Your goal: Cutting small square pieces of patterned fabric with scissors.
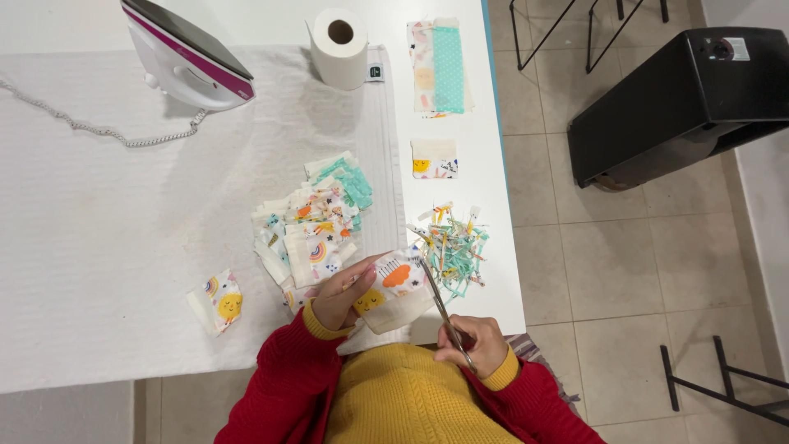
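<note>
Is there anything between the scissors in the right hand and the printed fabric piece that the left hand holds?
Nothing visible. The scissors in the right hand already reach the edge of the printed fabric piece, which the left hand holds up. The pile of trimmed scraps lies beyond, apart.

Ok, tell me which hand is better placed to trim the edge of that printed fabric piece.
Right. The right hand already grips the scissors, blades at the fabric piece; the left hand just holds it.

A mustard-yellow knitted sweater (411, 399) lies under an open red ribbed cardigan (283, 386), with yellow cuffs (322, 330) showing beyond the red sleeves nearest the tabletop (99, 247).
</note>
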